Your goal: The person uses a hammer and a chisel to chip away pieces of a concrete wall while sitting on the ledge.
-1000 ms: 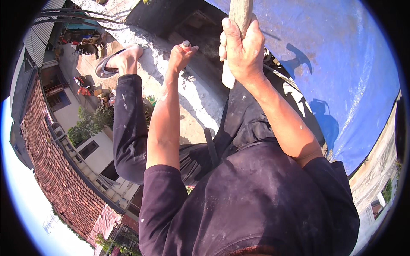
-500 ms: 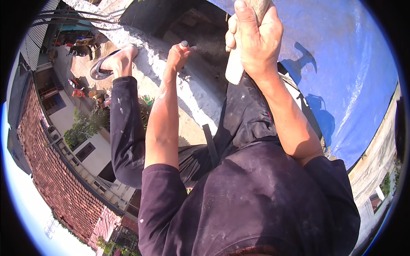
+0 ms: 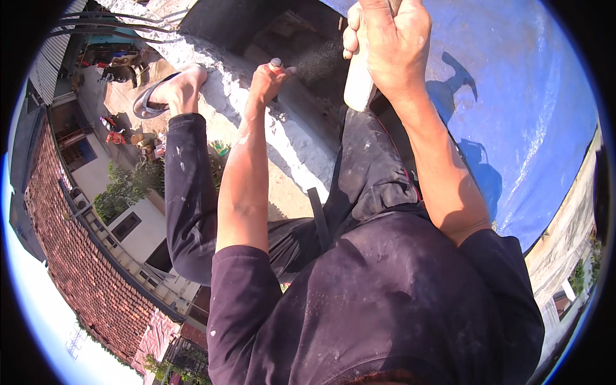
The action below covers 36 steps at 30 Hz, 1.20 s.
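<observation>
My left hand (image 3: 264,85) is closed around a short bar, seemingly a chisel, held on end. Its round grey metal head (image 3: 276,62) sticks out above my fist; the lower end is hidden. Below that hand runs a rough, chipped white wall edge (image 3: 221,80). Raised at the top of the view, my right hand (image 3: 399,54) grips a pale wooden handle (image 3: 360,86). The head of this tool is out of frame, but a hammer-shaped shadow (image 3: 459,80) falls on the blue sheet (image 3: 539,96) to the right. Dust hangs between my two hands.
I straddle the wall top, with my sandalled left foot (image 3: 157,96) out over its left side. A dark recess (image 3: 276,32) lies beyond the wall. Far below at left are a yard with objects, shrubs (image 3: 122,192) and a tiled roof (image 3: 77,256). Black cables (image 3: 109,25) cross upper left.
My right hand and the wooden handle have moved slightly up and to the right. The dust between my hands shows more plainly. My left hand has hardly moved.
</observation>
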Available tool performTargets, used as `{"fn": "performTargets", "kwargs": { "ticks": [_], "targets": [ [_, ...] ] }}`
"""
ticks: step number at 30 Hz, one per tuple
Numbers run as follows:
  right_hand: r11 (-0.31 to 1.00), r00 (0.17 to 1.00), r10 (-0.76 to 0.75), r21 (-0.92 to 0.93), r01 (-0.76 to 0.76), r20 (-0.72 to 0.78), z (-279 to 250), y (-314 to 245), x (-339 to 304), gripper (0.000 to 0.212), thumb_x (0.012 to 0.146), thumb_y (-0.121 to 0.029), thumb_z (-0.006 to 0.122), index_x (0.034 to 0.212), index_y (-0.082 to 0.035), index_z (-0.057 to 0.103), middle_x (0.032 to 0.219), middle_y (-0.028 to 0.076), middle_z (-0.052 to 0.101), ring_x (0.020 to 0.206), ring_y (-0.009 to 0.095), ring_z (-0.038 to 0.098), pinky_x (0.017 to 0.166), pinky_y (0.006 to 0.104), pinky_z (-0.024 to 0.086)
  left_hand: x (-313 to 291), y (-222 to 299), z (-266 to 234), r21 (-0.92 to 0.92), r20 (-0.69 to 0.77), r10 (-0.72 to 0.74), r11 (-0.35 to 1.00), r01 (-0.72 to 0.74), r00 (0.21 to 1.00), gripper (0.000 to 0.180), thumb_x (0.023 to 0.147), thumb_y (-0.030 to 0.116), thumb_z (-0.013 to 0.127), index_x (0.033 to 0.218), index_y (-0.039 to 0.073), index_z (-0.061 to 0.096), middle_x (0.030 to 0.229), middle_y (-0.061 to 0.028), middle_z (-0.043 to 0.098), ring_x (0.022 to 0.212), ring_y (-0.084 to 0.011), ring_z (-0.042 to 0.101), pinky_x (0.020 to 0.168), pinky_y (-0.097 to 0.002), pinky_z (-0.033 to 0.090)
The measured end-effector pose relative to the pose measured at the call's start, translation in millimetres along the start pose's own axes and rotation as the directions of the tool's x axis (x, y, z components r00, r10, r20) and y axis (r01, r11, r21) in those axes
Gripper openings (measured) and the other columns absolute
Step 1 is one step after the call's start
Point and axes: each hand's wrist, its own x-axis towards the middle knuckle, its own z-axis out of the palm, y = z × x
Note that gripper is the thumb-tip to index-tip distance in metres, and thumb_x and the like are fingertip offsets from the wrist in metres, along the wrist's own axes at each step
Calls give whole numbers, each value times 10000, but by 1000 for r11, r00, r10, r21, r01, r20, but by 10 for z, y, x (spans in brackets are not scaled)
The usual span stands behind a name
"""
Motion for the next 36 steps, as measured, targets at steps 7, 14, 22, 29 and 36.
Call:
{"fn": "performTargets", "kwargs": {
  "ticks": [7,14,22,29,36],
  "targets": [
    [495,780,614,-828,-264,119,-308,870,-522,368,1047,-336,616,1017,15,506,675,70,574,485,154,600,422,329,480,182,-414,113,-61,-53,71,995,-74,996,444,844,369,867,750,0,639,659,-97,671,610,-161,587,620,-390,489],
    [880,987,158,-458,-125,35,-113,-386,45,338,1036,-394,652,1030,-72,548,710,18,574,528,99,579,468,271,503,113,-74,25,27,-26,-11,1000,11,1000,506,860,392,843,694,24,537,588,-45,534,575,-135,468,575,-371,438],
    [683,985,175,-720,-122,-1,-461,1064,-582,382,1051,-339,626,1070,16,486,698,46,560,473,134,564,427,319,486,227,-18,268,147,58,112,982,-119,992,465,872,374,832,760,16,558,613,-76,553,590,-171,483,617,-386,465],
    [735,882,471,-558,-385,12,-409,155,-384,323,1039,-309,644,993,-15,516,667,52,583,502,129,604,434,313,494,104,-230,150,97,38,-27,995,23,999,464,865,378,843,721,26,576,636,-40,558,618,-160,470,623,-378,456],
    [979,985,-9,-204,-26,-172,-74,589,-437,309,1056,-273,627,978,-9,486,679,76,608,498,163,623,449,331,508,110,-53,105,110,87,-3,994,-7,996,431,847,348,855,736,21,597,653,-62,578,625,-169,486,638,-384,460]
  ]
}}
